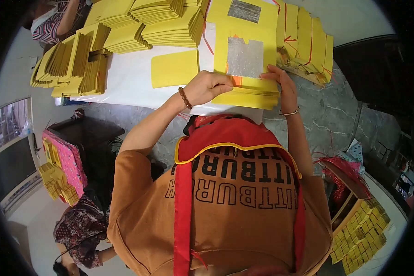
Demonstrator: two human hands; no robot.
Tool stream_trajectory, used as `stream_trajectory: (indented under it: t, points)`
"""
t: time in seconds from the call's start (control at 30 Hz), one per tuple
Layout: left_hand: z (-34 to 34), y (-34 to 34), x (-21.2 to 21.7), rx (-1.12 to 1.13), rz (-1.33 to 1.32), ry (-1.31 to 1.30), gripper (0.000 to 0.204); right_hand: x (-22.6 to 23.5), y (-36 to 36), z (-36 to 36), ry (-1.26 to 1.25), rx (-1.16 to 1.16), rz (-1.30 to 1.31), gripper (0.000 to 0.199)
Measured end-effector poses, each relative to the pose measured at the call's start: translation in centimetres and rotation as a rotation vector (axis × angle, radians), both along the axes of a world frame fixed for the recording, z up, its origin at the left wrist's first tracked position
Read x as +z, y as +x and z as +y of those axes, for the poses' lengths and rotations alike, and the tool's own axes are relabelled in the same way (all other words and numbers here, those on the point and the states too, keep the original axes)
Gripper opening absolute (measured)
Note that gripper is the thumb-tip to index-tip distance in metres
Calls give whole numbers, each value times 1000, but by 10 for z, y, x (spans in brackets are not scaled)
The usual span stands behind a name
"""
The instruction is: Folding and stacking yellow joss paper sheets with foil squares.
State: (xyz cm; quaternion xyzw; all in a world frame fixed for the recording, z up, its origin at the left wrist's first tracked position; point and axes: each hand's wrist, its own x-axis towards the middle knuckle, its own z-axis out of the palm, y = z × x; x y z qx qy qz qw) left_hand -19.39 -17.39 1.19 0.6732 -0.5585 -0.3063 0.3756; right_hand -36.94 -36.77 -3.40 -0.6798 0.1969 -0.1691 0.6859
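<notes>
A stack of yellow paper sheets (221, 48) lies before me at the table's front edge. The top sheet carries silver foil patches and a bit of orange, and its near end looks folded over. My left hand (210, 87), with a beaded bracelet at the wrist, is closed with curled fingers on the paper by the orange mark. My right hand (284, 87), wearing a bangle, lies along the sheet's right edge with fingers stretched out and fingertips touching the paper. Left of the stack, a single folded yellow paper (175, 69) rests flat on the white table cover (129, 69).
Folded yellow bundles (170, 27) crowd the table's far left. Yellow stacks tied with red string (306, 41) stand at the right. Another person's striped sleeve (55, 25) shows at the far left, and a second person (85, 230) is at the lower left. More yellow packets (361, 234) are heaped at the lower right.
</notes>
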Motion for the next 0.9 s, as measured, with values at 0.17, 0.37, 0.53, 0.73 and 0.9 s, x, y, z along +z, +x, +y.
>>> stream_trajectory:
  t: [0.17, 0.37, 0.53, 0.73, 0.9]
  points:
    - [-2, 6, 0, 31, 129, 148, 15, 0, 2, 2, 11, -30, 19, 51]
    - [-6, 9, 3, 51, 259, 220, 13, 5, 3, 3, -54, -51, 3, 52]
    - [-10, 10, -4, 90, 451, 191, 12, -2, 2, 1, -22, -34, -13, 53]
    - [-13, 15, 1, 69, 493, 293, 13, -5, 1, 1, 17, -42, 8, 54]
    - [-15, 18, 2, 43, 465, 300, 13, -3, 1, 0, 83, -27, 13, 54]
